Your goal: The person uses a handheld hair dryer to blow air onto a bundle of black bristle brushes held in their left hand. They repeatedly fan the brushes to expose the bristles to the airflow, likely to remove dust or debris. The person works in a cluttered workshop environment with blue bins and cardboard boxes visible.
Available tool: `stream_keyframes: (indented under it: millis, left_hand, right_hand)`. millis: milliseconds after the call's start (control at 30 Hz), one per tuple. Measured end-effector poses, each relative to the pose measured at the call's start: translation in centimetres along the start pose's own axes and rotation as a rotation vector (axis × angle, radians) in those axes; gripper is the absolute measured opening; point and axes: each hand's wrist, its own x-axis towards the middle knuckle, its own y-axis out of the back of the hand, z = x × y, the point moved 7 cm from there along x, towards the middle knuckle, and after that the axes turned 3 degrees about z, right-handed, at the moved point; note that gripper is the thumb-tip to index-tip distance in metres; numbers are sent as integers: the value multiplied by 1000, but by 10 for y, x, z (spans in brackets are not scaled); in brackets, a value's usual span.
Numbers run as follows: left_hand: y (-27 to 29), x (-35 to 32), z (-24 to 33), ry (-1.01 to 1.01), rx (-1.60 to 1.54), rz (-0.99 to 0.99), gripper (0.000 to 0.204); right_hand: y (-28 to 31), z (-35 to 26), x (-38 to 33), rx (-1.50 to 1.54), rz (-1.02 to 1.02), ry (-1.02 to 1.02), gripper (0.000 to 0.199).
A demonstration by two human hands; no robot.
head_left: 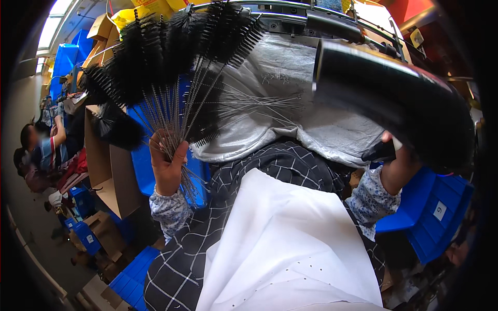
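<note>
My left hand is closed around the twisted-wire stems of a bunch of black bottle brushes. Their bristled heads fan out upward and to the left, and the bare wire ends poke out below my fist. At the right, my right hand grips what looks like a black hair dryer, its wide round mouth facing left toward the brushes. The dryer's body hides most of my fingers and is smeared by motion. More wire stems lie loose on the silver-grey cloth between my hands.
A white cloth covers my lap. Blue plastic bins stand at the right and lower left. An open cardboard box is beside my left arm. Metal machine rails cross the far side. Another person sits far left.
</note>
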Motion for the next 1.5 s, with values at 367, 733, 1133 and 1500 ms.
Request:
stream_keyframes:
  millis: [367, 733, 1133, 1500]
  left_hand:
    - [8, -9, -17, 15, 91, 5, 33]
    - [5, 5, 3, -75, 260, -19, 24]
    - [23, 12, 13, -298, 626, -5, 32]
    - [33, 18, 33, -608, 1228, 235, 46]
  right_hand:
    - [-24, -4, 1, -374, -89, 287, 14]
    - [-21, -7, 9, 201, 92, -285, 14]
    - [3, 10, -23, -743, -111, 455, 14]
    - [-16, 15, 8, -12, -91, -159, 33]
